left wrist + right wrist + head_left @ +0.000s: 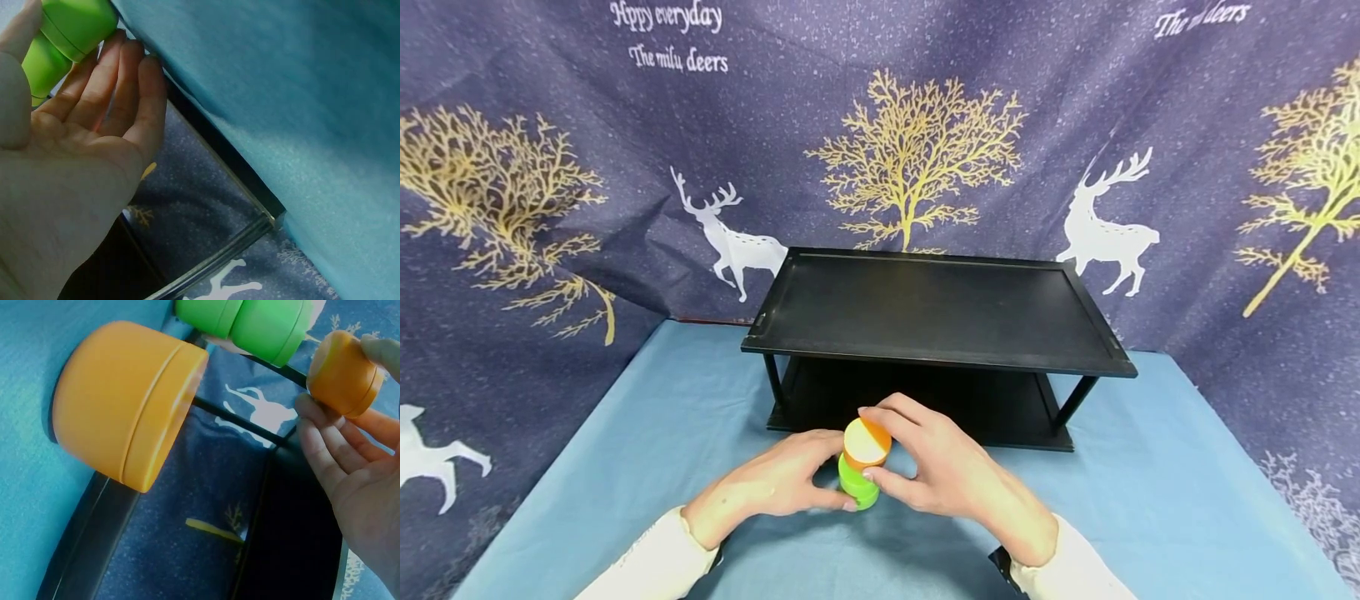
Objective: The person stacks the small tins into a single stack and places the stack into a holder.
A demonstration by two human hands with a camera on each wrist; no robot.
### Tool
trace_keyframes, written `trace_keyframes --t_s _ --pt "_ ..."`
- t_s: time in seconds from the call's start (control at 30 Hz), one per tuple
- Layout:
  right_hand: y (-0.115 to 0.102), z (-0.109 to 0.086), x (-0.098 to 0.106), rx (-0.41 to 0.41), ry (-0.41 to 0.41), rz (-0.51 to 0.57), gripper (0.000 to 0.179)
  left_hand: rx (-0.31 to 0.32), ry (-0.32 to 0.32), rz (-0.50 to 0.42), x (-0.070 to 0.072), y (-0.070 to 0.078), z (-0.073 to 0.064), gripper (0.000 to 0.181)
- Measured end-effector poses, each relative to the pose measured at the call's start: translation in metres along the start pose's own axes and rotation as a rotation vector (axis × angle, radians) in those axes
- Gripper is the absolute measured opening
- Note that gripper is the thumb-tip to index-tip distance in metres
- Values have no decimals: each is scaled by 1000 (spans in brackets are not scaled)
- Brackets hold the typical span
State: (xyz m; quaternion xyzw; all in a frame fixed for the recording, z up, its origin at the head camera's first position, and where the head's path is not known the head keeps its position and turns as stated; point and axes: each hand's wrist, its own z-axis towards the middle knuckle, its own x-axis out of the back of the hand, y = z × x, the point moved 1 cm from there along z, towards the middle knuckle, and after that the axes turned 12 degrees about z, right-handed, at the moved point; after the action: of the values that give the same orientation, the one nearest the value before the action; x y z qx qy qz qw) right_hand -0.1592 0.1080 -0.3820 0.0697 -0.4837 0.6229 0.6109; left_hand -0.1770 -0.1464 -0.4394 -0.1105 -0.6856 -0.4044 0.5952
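Observation:
Two green cups (pixel 858 485) are stacked on the blue cloth, also showing in the left wrist view as green cups (pixel 75 28). My left hand (pixel 786 475) holds this stack, thumb on the near side and fingers on the far side. Above it, my right hand (pixel 928 458) pinches a small orange cup (pixel 344 375) between thumb and fingers. Whether that cup touches the upper green one, I cannot tell. In the right wrist view a larger orange cup (pixel 125 403) stands on the cloth; the head view does not show it, probably behind my right hand.
A black two-level rack (pixel 940 312) stands behind both hands, its lower shelf (pixel 865 387) close to them. Blue cloth (pixel 1150 500) covers the table. A dark backdrop (pixel 760 108) with printed deer and trees hangs behind.

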Motion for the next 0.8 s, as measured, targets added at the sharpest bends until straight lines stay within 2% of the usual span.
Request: trace_keyframes --t_s 0.47,0.8 --pt "1 -1 -5 27 -7 -37 56 19 -20 -6 1 0 2 62" --pt "1 -1 -7 -27 -36 -5 54 30 -27 -15 1 1 1 63"
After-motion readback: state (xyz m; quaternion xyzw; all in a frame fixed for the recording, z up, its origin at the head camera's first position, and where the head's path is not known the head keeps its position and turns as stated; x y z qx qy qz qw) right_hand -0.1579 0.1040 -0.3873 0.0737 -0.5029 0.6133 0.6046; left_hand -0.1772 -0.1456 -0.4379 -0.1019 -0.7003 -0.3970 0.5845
